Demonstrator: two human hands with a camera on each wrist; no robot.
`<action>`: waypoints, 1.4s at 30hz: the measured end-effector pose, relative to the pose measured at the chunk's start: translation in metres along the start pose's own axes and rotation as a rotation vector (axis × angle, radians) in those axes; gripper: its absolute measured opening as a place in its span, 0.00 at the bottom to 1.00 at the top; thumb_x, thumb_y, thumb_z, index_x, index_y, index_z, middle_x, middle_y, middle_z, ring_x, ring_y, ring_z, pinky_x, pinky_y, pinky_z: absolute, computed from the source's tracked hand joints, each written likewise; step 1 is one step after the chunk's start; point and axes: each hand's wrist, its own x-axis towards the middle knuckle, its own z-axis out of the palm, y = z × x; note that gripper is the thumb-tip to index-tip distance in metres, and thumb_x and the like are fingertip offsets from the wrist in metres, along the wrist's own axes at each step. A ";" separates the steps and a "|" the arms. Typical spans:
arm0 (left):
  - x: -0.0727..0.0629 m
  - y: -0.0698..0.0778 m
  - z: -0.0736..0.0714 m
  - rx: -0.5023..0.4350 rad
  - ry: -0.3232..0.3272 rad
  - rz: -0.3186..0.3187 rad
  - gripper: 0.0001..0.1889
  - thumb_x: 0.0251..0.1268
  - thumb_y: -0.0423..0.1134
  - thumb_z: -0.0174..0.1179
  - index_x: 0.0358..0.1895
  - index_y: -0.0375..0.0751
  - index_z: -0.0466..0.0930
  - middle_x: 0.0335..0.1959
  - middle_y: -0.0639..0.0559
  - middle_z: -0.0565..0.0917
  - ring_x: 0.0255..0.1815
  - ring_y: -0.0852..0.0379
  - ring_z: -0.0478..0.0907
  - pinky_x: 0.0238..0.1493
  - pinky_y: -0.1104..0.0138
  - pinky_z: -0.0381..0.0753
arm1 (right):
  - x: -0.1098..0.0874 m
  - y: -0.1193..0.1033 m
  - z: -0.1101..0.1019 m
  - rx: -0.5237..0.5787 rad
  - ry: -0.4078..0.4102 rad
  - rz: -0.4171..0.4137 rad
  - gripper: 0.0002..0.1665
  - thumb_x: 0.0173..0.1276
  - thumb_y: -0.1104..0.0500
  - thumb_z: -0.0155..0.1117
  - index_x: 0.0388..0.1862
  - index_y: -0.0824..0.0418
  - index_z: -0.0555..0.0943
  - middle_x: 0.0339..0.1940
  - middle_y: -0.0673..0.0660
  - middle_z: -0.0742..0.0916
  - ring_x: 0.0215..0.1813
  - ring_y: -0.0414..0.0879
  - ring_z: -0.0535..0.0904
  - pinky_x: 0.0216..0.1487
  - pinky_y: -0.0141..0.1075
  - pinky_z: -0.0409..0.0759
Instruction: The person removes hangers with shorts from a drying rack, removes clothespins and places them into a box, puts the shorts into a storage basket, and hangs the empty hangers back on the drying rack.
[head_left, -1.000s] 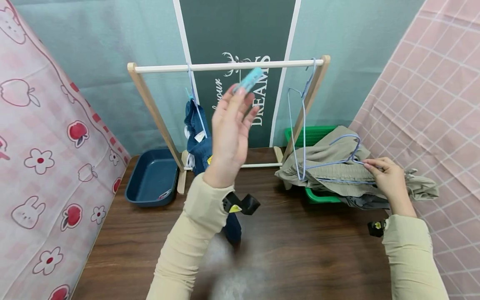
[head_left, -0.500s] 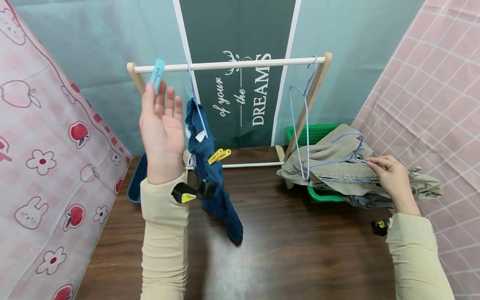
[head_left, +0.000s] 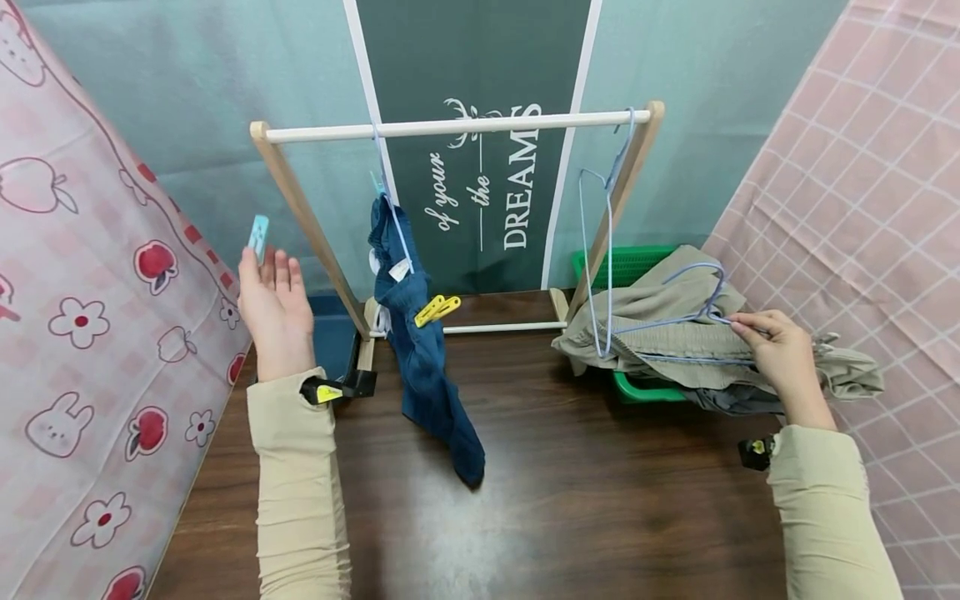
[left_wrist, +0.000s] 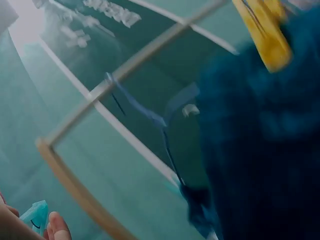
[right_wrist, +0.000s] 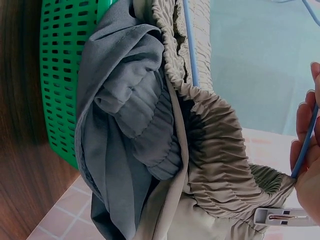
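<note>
Over the dark blue basin [head_left: 339, 325] at the left, my left hand [head_left: 279, 321] pinches a light blue clothespin [head_left: 258, 236] by thumb and finger, its palm turned up. At the right, my right hand [head_left: 776, 342] grips a blue hanger [right_wrist: 305, 145] by its arm. Khaki elastic-waist pants [head_left: 660, 304] lie around that hanger, spread over a green basket [head_left: 637, 265]. A grey clothespin [right_wrist: 280, 216] is clipped at their waistband near my fingers in the right wrist view. Dark grey pants [right_wrist: 132, 105] bunch beside them.
A rack with a white bar [head_left: 465, 127] stands ahead. Navy pants [head_left: 427, 367] with a yellow clothespin [head_left: 437, 310] hang from it on a hanger at the left. A bare blue hanger [head_left: 609, 267] hangs at the right end, in front of the basket.
My left hand has swung from the middle of the rack to the left and then down over the basin, carrying the light blue clothespin. My right hand keeps its hold on the hanger.
</note>
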 end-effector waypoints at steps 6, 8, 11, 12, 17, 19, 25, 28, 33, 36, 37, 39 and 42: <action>0.035 -0.002 -0.045 0.121 0.173 -0.007 0.12 0.71 0.41 0.53 0.55 0.47 0.72 0.50 0.55 0.72 0.39 0.61 0.73 0.36 0.73 0.77 | 0.001 -0.001 -0.001 -0.005 -0.002 -0.002 0.13 0.68 0.65 0.61 0.41 0.77 0.82 0.29 0.18 0.70 0.29 0.22 0.62 0.30 0.18 0.58; 0.046 -0.003 -0.061 0.187 0.214 -0.006 0.12 0.71 0.40 0.53 0.55 0.48 0.71 0.50 0.56 0.71 0.40 0.62 0.71 0.35 0.74 0.77 | 0.000 -0.001 -0.001 -0.009 -0.008 0.004 0.13 0.68 0.64 0.61 0.41 0.77 0.82 0.29 0.18 0.70 0.29 0.22 0.62 0.29 0.19 0.58; 0.059 -0.004 -0.084 0.292 0.259 -0.013 0.10 0.71 0.40 0.53 0.52 0.47 0.71 0.47 0.56 0.71 0.41 0.63 0.69 0.33 0.75 0.76 | 0.000 0.000 -0.001 -0.010 -0.010 0.004 0.13 0.68 0.64 0.61 0.41 0.76 0.82 0.29 0.18 0.70 0.29 0.22 0.62 0.30 0.19 0.58; 0.063 -0.004 -0.092 0.328 0.268 -0.015 0.08 0.71 0.39 0.53 0.50 0.46 0.71 0.46 0.55 0.71 0.40 0.63 0.69 0.32 0.75 0.76 | 0.000 0.000 -0.001 -0.010 -0.009 0.001 0.13 0.68 0.64 0.61 0.41 0.76 0.82 0.29 0.18 0.70 0.29 0.22 0.62 0.30 0.19 0.58; 0.074 -0.007 -0.126 0.544 0.286 -0.044 0.07 0.69 0.37 0.53 0.46 0.44 0.68 0.42 0.55 0.70 0.39 0.63 0.68 0.30 0.78 0.75 | 0.000 0.002 -0.001 -0.010 -0.006 -0.008 0.13 0.68 0.64 0.61 0.41 0.77 0.82 0.29 0.18 0.70 0.29 0.21 0.62 0.30 0.19 0.58; 0.077 -0.009 -0.137 0.647 0.287 -0.070 0.12 0.70 0.37 0.52 0.53 0.44 0.66 0.41 0.56 0.69 0.41 0.65 0.68 0.32 0.79 0.76 | 0.000 0.003 -0.001 -0.015 -0.005 -0.008 0.14 0.68 0.64 0.61 0.41 0.77 0.82 0.29 0.18 0.70 0.29 0.21 0.62 0.30 0.19 0.58; 0.088 -0.016 -0.165 1.042 0.215 -0.086 0.29 0.70 0.38 0.49 0.71 0.34 0.55 0.52 0.54 0.70 0.59 0.58 0.71 0.55 0.75 0.77 | -0.001 0.002 -0.001 -0.025 -0.004 -0.004 0.14 0.68 0.64 0.61 0.41 0.77 0.82 0.29 0.17 0.70 0.30 0.20 0.62 0.30 0.19 0.58; 0.091 -0.019 -0.175 1.302 0.164 -0.035 0.28 0.69 0.36 0.48 0.69 0.27 0.55 0.63 0.39 0.67 0.67 0.47 0.66 0.67 0.62 0.70 | -0.001 0.001 -0.001 -0.029 -0.010 0.002 0.14 0.68 0.64 0.61 0.42 0.77 0.82 0.29 0.17 0.69 0.30 0.20 0.62 0.30 0.19 0.59; 0.096 -0.018 -0.185 1.766 0.044 0.031 0.27 0.68 0.36 0.50 0.66 0.23 0.61 0.65 0.27 0.65 0.67 0.34 0.63 0.69 0.49 0.64 | 0.000 -0.001 -0.001 -0.030 -0.009 -0.004 0.14 0.68 0.64 0.60 0.41 0.78 0.82 0.29 0.17 0.69 0.30 0.20 0.62 0.30 0.19 0.59; 0.101 -0.017 -0.189 1.974 -0.055 0.080 0.26 0.67 0.37 0.50 0.63 0.21 0.65 0.61 0.25 0.69 0.64 0.32 0.66 0.67 0.48 0.66 | 0.000 0.000 -0.001 -0.026 -0.004 -0.011 0.14 0.68 0.65 0.60 0.41 0.78 0.81 0.29 0.18 0.69 0.29 0.21 0.62 0.30 0.19 0.58; 0.102 -0.017 -0.190 2.020 -0.082 0.088 0.26 0.66 0.37 0.50 0.62 0.21 0.66 0.61 0.25 0.70 0.63 0.32 0.67 0.66 0.48 0.67 | 0.000 0.000 -0.001 -0.025 -0.002 -0.011 0.13 0.68 0.65 0.60 0.41 0.78 0.82 0.29 0.18 0.69 0.29 0.21 0.61 0.30 0.19 0.58; 0.105 -0.018 -0.191 2.096 -0.125 0.082 0.26 0.66 0.37 0.49 0.62 0.21 0.66 0.59 0.25 0.72 0.61 0.32 0.70 0.64 0.48 0.69 | 0.000 0.000 -0.001 -0.023 0.000 -0.011 0.13 0.68 0.65 0.60 0.41 0.78 0.81 0.29 0.18 0.69 0.29 0.21 0.61 0.30 0.19 0.58; 0.109 -0.019 -0.194 2.160 -0.158 0.031 0.26 0.66 0.38 0.48 0.63 0.23 0.65 0.60 0.26 0.72 0.59 0.33 0.73 0.61 0.47 0.72 | -0.001 0.000 0.000 -0.026 -0.004 -0.003 0.13 0.68 0.65 0.61 0.41 0.77 0.82 0.29 0.18 0.69 0.30 0.20 0.62 0.30 0.19 0.59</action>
